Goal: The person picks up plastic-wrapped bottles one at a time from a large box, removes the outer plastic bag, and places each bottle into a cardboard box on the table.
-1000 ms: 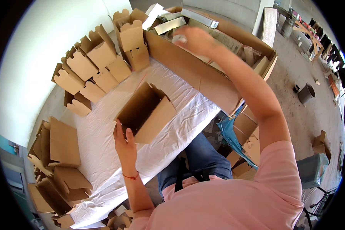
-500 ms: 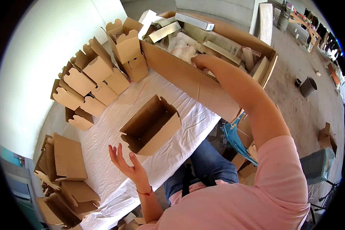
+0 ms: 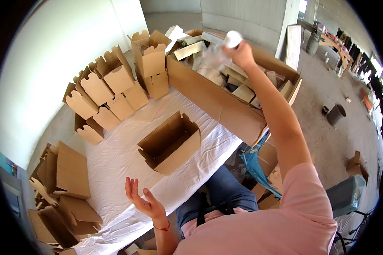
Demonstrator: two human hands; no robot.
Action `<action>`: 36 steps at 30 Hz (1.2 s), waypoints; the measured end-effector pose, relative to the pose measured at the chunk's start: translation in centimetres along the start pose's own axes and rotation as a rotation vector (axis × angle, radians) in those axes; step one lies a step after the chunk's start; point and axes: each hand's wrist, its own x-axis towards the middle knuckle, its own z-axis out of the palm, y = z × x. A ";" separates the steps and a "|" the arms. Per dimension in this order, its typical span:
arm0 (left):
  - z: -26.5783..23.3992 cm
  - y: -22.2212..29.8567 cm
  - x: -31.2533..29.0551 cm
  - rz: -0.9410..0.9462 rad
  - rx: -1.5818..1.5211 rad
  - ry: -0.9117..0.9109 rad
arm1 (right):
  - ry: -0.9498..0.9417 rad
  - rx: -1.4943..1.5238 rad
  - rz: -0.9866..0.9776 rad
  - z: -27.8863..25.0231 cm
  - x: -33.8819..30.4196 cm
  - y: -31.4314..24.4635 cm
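Note:
Over the large carton (image 3: 208,102) at the back, my right hand (image 3: 241,55) is raised with its fingers closed on a white cylindrical item (image 3: 233,39). Blurred clear plastic (image 3: 215,55) trails beside it; its exact kind I cannot make out. Inside the carton lie white and cream slim boxes (image 3: 189,51) and plastic-wrapped pieces. An open brown cardboard box (image 3: 181,153) stands on the white-covered table (image 3: 115,170), with nothing visible inside. My left hand (image 3: 144,204) hovers near that box's front left corner, palm up, fingers spread, holding nothing.
Open brown boxes (image 3: 117,78) are stacked in rows at the back left. More unfolded boxes (image 3: 72,170) lean at the left edge. Blue plastic (image 3: 257,170) and cardboard sit below the table's right side. A dark bucket (image 3: 336,114) stands on the floor at right.
My right hand has come up out of the large carton with the white cylindrical item. My left hand has dropped slightly toward me, still spread. The view has shifted a little.

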 end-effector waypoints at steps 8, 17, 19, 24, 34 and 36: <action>5.0 6.2 -0.2 -0.123 -0.765 -0.443 | -0.424 1.063 0.178 -6.1 -11.7 -6.7; 7.8 8.2 -0.9 -0.689 -1.363 -0.908 | -0.847 1.077 0.183 -2.6 -21.9 -4.8; 7.2 8.0 -1.1 -0.755 -1.303 -0.833 | -0.642 1.238 0.214 -3.2 -23.5 -5.0; 6.7 6.5 -1.4 -0.763 -1.247 -0.755 | -0.606 1.139 -0.031 -4.7 -26.7 -6.0; 5.1 5.4 -0.8 -0.793 -1.296 -0.647 | -0.468 0.859 -0.084 -7.4 -26.7 -4.4; 5.0 4.9 -0.7 -0.767 -1.307 -0.648 | -0.274 0.904 0.056 -7.3 -25.7 -3.8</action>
